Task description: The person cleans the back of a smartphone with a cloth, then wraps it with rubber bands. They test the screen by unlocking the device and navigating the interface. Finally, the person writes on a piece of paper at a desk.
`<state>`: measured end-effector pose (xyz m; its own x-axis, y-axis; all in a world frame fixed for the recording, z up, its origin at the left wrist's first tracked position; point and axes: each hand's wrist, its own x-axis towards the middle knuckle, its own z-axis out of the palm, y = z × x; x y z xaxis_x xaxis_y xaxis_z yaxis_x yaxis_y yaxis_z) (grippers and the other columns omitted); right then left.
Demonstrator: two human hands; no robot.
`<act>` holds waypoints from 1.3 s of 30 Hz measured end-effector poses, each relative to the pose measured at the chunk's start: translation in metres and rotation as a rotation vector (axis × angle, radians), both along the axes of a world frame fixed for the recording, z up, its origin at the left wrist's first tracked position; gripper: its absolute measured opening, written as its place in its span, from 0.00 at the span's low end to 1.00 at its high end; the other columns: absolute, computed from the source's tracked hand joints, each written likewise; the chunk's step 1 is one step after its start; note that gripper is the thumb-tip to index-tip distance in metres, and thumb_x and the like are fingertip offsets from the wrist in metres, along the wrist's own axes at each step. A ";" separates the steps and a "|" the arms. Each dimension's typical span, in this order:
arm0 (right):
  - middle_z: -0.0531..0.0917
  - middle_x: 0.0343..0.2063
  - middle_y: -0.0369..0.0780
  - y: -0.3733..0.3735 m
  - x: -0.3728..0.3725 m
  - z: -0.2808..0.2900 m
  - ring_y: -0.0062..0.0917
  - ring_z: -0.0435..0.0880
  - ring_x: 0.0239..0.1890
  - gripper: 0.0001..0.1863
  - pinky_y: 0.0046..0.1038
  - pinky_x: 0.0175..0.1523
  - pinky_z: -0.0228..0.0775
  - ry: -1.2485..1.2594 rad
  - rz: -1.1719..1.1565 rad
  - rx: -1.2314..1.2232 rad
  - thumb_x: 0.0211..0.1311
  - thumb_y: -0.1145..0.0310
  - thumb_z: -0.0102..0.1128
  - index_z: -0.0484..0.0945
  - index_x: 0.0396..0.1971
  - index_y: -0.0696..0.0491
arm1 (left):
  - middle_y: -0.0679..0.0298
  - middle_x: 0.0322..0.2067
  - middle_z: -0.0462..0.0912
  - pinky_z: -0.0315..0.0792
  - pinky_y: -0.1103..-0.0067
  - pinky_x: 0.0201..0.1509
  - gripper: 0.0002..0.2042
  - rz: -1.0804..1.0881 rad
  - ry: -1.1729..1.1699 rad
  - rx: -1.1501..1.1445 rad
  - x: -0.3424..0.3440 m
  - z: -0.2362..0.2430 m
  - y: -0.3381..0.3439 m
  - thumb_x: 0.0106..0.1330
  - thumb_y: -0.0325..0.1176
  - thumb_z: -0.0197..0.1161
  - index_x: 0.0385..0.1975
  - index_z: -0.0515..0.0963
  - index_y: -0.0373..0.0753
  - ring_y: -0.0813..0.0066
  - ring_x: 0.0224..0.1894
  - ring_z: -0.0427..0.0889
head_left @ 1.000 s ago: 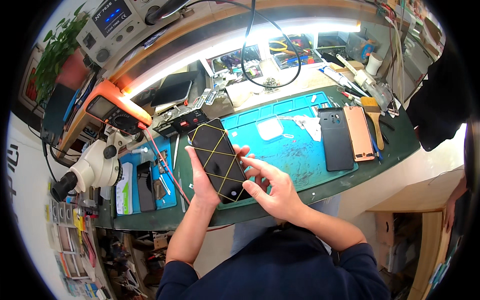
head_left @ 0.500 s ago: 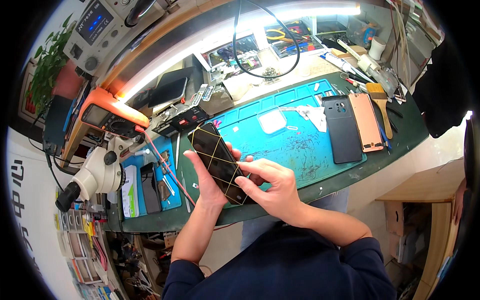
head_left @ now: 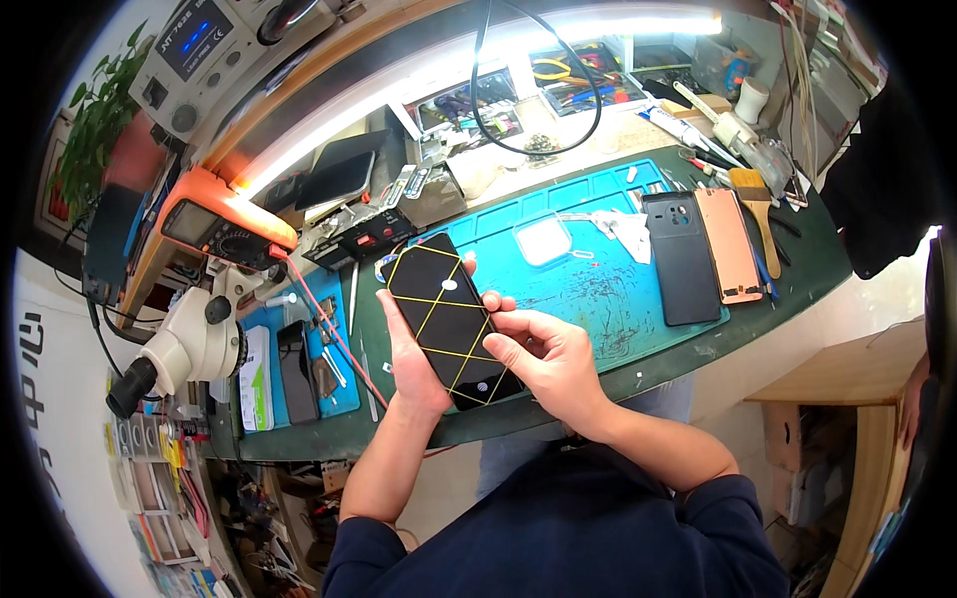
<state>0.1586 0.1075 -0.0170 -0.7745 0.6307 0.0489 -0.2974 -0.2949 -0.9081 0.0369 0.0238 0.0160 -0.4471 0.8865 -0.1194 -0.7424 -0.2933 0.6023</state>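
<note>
A black smartphone [head_left: 451,317] wrapped in criss-crossing yellow elastic bands lies tilted in my left hand [head_left: 414,364], whose palm and thumb run along its left side. Fingertips of that hand show past the right edge. My right hand [head_left: 548,364] is curled at the phone's lower right edge, with thumb and fingers gripping that side. A small white mark shows high on the dark screen and a round pale icon near its lower end. The phone's back is hidden. Beneath the hands are the green bench top and a blue work mat [head_left: 618,309].
A dark phone back cover [head_left: 683,261] and a copper-coloured panel [head_left: 733,244] lie on the right, beside a brush [head_left: 763,219]. An orange multimeter [head_left: 214,227] and a microscope [head_left: 189,344] stand on the left. A black cable loop [head_left: 488,120] hangs over the bench.
The phone has turned so its screen faces me more squarely. A white mark and a pale round icon now show on it. My right hand has shifted slightly along its edge.
</note>
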 end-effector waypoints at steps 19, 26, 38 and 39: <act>0.83 0.49 0.41 0.007 0.005 -0.002 0.18 0.81 0.48 0.20 0.23 0.53 0.74 -0.102 0.113 0.012 0.71 0.72 0.59 0.74 0.59 0.64 | 0.55 0.50 0.80 0.76 0.68 0.58 0.42 -0.028 0.022 -0.034 -0.014 -0.015 -0.003 0.72 0.70 0.26 0.62 0.69 0.38 0.65 0.52 0.80; 0.85 0.45 0.41 0.003 0.003 -0.007 0.18 0.83 0.44 0.19 0.21 0.48 0.76 -0.104 0.067 0.033 0.69 0.73 0.60 0.76 0.57 0.63 | 0.54 0.48 0.80 0.76 0.66 0.57 0.43 -0.069 -0.041 0.015 -0.015 -0.016 -0.005 0.71 0.71 0.27 0.64 0.66 0.36 0.63 0.52 0.80; 0.80 0.52 0.43 0.037 0.020 0.010 0.38 0.79 0.51 0.23 0.37 0.55 0.74 -0.116 -0.209 1.310 0.56 0.57 0.71 0.83 0.51 0.48 | 0.50 0.55 0.77 0.77 0.63 0.58 0.45 -0.096 -0.054 0.061 -0.015 -0.017 -0.009 0.68 0.74 0.26 0.65 0.66 0.37 0.58 0.56 0.80; 0.77 0.56 0.43 0.039 0.021 0.022 0.39 0.75 0.55 0.24 0.39 0.59 0.71 -0.080 -0.178 1.472 0.54 0.53 0.71 0.83 0.50 0.46 | 0.50 0.55 0.77 0.77 0.63 0.58 0.46 -0.118 -0.037 0.068 -0.016 -0.017 -0.010 0.68 0.74 0.26 0.65 0.66 0.37 0.58 0.55 0.80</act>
